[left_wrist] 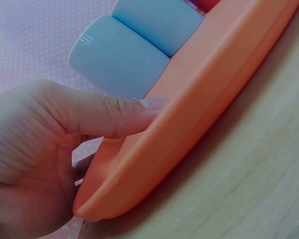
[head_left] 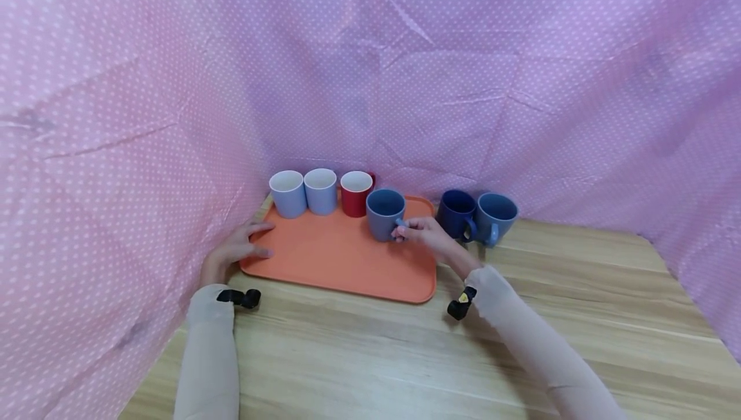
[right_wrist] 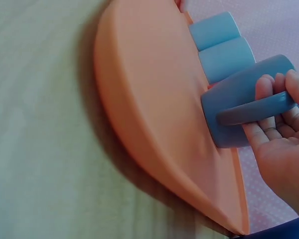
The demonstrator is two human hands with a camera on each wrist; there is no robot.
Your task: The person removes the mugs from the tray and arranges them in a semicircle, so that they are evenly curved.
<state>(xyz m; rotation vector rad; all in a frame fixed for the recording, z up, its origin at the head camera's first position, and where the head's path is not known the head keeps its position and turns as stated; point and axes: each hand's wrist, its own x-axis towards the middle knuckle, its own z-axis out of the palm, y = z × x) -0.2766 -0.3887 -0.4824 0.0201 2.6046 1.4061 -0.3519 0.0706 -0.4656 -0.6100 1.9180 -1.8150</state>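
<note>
An orange tray point(head_left: 330, 259) lies on the wooden table. Along its back stand two pale blue mugs point(head_left: 289, 196) point(head_left: 321, 193), a red mug point(head_left: 354, 198) with a white inside, and a grey-blue mug point(head_left: 382, 219). My right hand point(head_left: 425, 235) pinches the grey-blue mug's handle; in the right wrist view the fingers of that hand point(right_wrist: 284, 124) pass through the handle point(right_wrist: 254, 110), with the mug upright over the tray. At the tray's left end, my left hand point(head_left: 234, 247) holds the rim, its thumb point(left_wrist: 119, 115) on top in the left wrist view.
Right of the tray, a dark blue mug point(head_left: 456, 211) and another grey-blue mug point(head_left: 494, 217) stand side by side, the latter looking slightly tilted. Pink dotted cloth point(head_left: 440, 105) hangs behind the table and on both sides. Bare wood point(head_left: 347, 356) lies in front of the tray.
</note>
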